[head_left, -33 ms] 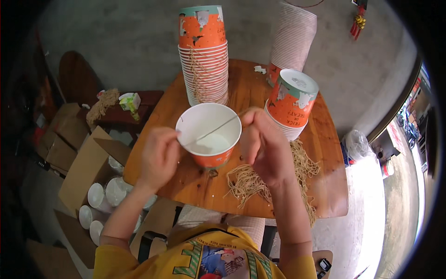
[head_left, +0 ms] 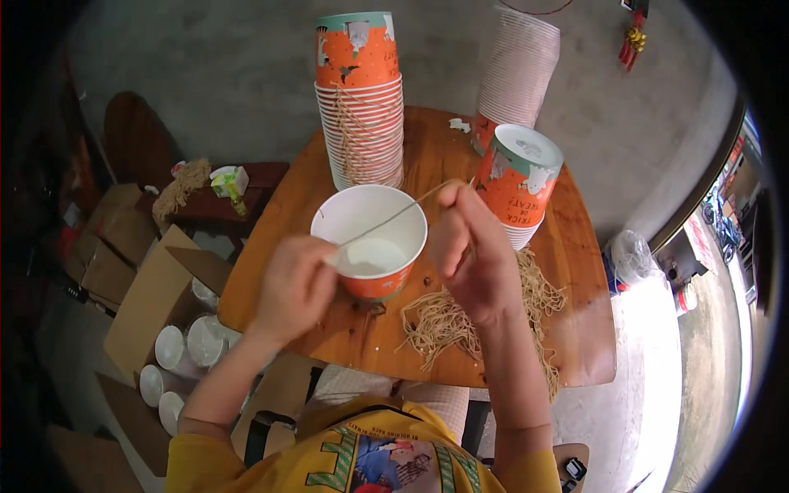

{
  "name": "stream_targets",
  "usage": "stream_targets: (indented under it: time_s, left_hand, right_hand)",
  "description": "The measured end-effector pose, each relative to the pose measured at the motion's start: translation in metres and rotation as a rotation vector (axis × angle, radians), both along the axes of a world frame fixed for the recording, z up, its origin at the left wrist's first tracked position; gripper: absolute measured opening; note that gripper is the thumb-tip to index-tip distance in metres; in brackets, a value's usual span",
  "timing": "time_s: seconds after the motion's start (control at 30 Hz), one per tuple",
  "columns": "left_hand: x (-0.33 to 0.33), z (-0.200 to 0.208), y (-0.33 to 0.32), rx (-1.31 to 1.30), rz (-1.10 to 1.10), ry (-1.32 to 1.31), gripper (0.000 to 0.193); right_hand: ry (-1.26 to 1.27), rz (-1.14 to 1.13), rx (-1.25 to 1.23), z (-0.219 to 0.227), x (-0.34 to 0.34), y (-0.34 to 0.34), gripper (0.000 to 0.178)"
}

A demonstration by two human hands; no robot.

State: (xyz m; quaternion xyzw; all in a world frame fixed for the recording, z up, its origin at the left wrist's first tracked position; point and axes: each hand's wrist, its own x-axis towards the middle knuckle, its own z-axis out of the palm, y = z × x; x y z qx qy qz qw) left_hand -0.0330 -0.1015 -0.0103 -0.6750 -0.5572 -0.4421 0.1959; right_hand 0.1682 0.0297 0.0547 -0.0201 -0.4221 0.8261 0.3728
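An orange paper cup (head_left: 374,283) with a white inside stands open on the round wooden table (head_left: 575,329). My left hand (head_left: 296,283) grips the cup's left rim. A thin tan string (head_left: 394,215) runs across the cup's mouth from that hand up to my right hand (head_left: 468,246), which pinches the string's far end between its fingertips. A loose pile of the same tan strings (head_left: 444,320) lies on the table under my right wrist.
A tall stack of orange cups (head_left: 362,107) with strings stands behind the cup. A shorter stack (head_left: 522,189) stands upside down to the right, with pale stacked cups (head_left: 518,74) behind it. Cardboard boxes (head_left: 148,304) holding white round tops (head_left: 177,353) stand on the floor to the left.
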Motion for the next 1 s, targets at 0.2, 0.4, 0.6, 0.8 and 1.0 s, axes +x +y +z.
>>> stream_targets:
  time_s: [0.2, 0.4, 0.6, 0.8, 1.0]
  left_hand:
    - [0.002, -0.013, 0.007, -0.254, -0.015, 0.251, 0.025]
    - [-0.030, -0.004, -0.003, -0.296, -0.102, 0.149, 0.018]
    - [0.025, 0.025, 0.007, -0.320, -0.217, -0.336, 0.028]
    - [0.082, 0.032, 0.042, -0.491, -0.432, -0.654, 0.024]
    - [0.084, 0.017, 0.043, -0.707, -0.507, -0.817, 0.014]
  right_hand:
    - [0.421, -0.040, -0.351, -0.013, 0.015, 0.039, 0.018]
    - [0.244, -0.336, -0.394, -0.072, 0.030, 0.047, 0.019]
    - [0.165, -0.129, -0.283, -0.088, 0.004, -0.001, 0.021]
    - [0.120, -0.089, -0.077, -0.078, 0.006, -0.025, 0.030]
    - [0.105, -0.171, -0.144, -0.085, 0.018, -0.021, 0.029]
